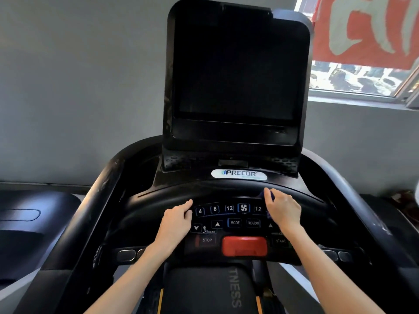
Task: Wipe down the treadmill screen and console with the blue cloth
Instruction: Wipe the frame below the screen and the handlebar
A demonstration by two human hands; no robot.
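The treadmill's dark screen (235, 71) stands upright above the black console (226, 191). Below it lies the button panel (229, 215) with numbers, MODE and PROGRAM keys. My right hand (283, 210) grips the blue cloth (267, 196) against the panel's right side; only small bits of cloth show above and below my fingers. My left hand (178, 219) rests flat on the panel's left edge, fingers straight beside the "4" key.
A red safety stop (244, 245) sits under the panel, with STOP and START keys at its sides. Curved handrails (95, 223) flank the console. Another machine (29, 218) stands at the left. A window (358, 78) is at the upper right.
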